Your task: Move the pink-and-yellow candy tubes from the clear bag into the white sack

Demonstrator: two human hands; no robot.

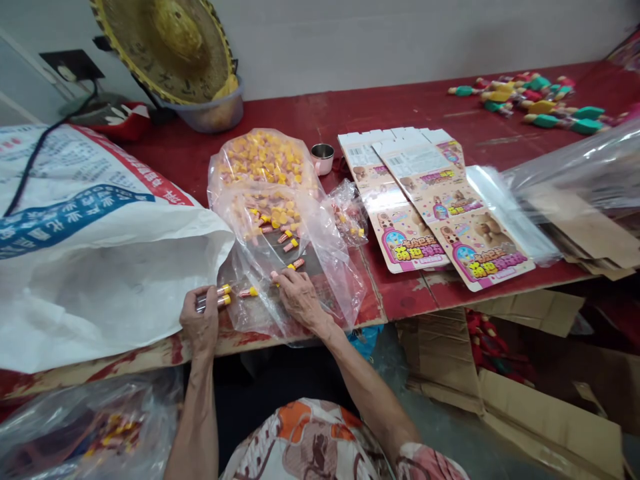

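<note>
My left hand [201,319] is closed round small yellow-capped tubes [223,295] at the mouth of the white woven sack [125,293]. At least two of their caps stick out past the fingers. My right hand [301,300] bends over the open clear plastic bag [345,287], its fingertips closed on a small pinkish tube [275,275]. Another yellow-capped tube [296,265] lies just beyond those fingers, and a loose one [249,292] rests between my hands. Many more yellow-capped pieces [265,160] fill the back of the bag.
Printed cardboard sheets [450,213] lie stacked to the right, beside clear plastic sleeves [515,213]. A metal cup [323,159] stands behind the bag. Colourful pieces [540,97] are heaped at the back right. A straw hat [175,47] leans over a plastic basin [215,115]. Cardboard boxes [550,413] sit below the table.
</note>
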